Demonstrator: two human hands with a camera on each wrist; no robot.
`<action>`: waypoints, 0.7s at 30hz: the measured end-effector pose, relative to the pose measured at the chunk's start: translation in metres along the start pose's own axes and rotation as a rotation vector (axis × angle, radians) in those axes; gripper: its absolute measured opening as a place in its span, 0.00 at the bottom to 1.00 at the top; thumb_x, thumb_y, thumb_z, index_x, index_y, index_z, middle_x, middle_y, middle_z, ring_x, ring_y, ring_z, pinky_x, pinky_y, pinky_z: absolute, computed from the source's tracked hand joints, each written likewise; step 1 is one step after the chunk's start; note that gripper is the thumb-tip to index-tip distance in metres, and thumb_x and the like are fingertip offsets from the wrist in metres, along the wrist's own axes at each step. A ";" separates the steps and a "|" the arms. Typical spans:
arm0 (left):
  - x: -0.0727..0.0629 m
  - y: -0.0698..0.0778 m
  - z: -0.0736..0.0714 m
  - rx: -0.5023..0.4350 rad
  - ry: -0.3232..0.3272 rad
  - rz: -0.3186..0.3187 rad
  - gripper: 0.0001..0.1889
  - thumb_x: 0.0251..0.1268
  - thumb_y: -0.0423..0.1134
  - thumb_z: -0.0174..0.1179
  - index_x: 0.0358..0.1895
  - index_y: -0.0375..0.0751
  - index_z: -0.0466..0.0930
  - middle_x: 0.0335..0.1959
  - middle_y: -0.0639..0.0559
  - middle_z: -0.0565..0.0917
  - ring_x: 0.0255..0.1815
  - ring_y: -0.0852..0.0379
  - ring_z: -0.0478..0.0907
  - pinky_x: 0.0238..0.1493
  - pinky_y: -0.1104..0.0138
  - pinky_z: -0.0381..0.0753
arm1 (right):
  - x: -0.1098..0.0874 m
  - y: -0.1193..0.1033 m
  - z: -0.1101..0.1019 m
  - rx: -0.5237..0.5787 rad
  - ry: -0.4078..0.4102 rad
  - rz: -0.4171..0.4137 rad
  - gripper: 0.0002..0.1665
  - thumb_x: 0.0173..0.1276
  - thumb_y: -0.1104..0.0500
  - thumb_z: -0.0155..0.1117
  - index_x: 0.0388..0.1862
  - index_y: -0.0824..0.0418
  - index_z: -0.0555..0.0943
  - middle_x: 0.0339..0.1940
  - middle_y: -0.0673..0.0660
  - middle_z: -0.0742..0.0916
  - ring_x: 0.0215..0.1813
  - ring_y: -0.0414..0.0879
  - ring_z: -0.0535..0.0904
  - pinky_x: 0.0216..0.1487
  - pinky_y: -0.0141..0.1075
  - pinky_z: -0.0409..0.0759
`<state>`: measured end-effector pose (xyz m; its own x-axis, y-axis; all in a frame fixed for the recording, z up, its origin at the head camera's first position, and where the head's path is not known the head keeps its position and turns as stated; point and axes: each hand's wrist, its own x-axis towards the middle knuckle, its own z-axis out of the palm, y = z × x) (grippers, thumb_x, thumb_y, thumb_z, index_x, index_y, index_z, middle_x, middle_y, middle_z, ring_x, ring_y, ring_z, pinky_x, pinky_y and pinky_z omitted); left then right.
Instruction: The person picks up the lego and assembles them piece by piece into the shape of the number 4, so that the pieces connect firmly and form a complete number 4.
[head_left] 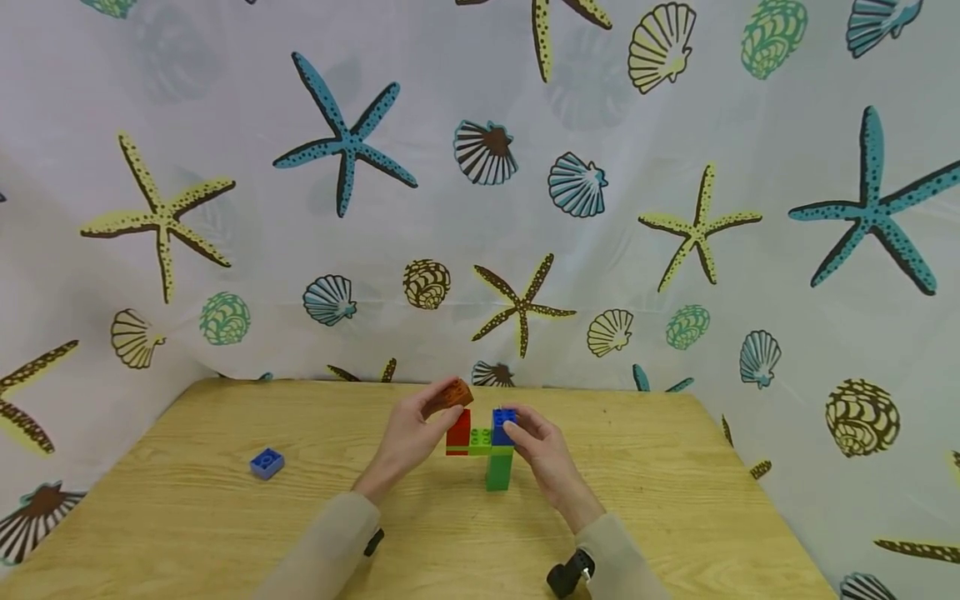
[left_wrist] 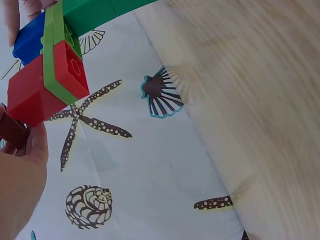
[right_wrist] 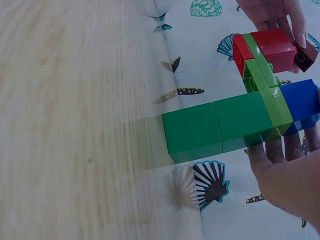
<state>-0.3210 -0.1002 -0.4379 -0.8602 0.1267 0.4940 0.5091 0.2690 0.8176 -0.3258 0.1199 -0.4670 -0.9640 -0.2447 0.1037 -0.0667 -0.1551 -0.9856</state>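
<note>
An assembled toy-brick structure stands upright on the table: green bricks (right_wrist: pixel 220 127) form its column, light green bricks (head_left: pixel 480 442) reach sideways from the top, and a red brick (head_left: pixel 458 432) and a blue brick (head_left: pixel 503 427) sit above them. More red shows under the light green layer in the wrist views. My left hand (head_left: pixel 411 429) holds an orange-brown brick (head_left: pixel 456 393) by the red brick's top, its thumb close to the red one. With thumb and fingers, my right hand (head_left: pixel 546 454) grips the blue brick from the right side.
A loose blue brick (head_left: pixel 267 463) lies on the wooden table (head_left: pixel 187 517) to the left. Behind the table hangs a white cloth (head_left: pixel 420 217) printed with starfish and shells. Dark straps (head_left: pixel 572 573) circle the wrists.
</note>
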 end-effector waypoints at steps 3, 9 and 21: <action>0.002 0.005 0.004 0.015 -0.023 0.026 0.25 0.67 0.34 0.62 0.67 0.41 0.73 0.58 0.41 0.81 0.57 0.46 0.81 0.55 0.56 0.80 | 0.001 0.001 0.000 -0.006 -0.009 -0.003 0.25 0.72 0.52 0.61 0.65 0.58 0.74 0.63 0.58 0.78 0.62 0.48 0.76 0.70 0.47 0.69; 0.003 0.010 0.011 0.080 -0.044 0.073 0.24 0.66 0.35 0.63 0.66 0.42 0.75 0.54 0.45 0.83 0.53 0.50 0.83 0.51 0.58 0.83 | 0.001 0.001 0.000 -0.011 -0.017 -0.004 0.27 0.72 0.51 0.62 0.66 0.60 0.73 0.62 0.58 0.79 0.59 0.44 0.77 0.70 0.46 0.70; 0.006 0.013 0.025 0.116 -0.100 0.104 0.24 0.65 0.38 0.65 0.64 0.48 0.77 0.49 0.51 0.86 0.32 0.59 0.74 0.31 0.72 0.74 | 0.001 0.000 -0.001 0.012 -0.018 -0.011 0.28 0.73 0.52 0.61 0.67 0.63 0.71 0.62 0.58 0.79 0.63 0.48 0.75 0.73 0.54 0.62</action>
<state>-0.3202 -0.0722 -0.4319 -0.8048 0.2524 0.5372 0.5934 0.3568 0.7215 -0.3270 0.1205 -0.4674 -0.9583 -0.2605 0.1171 -0.0741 -0.1691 -0.9828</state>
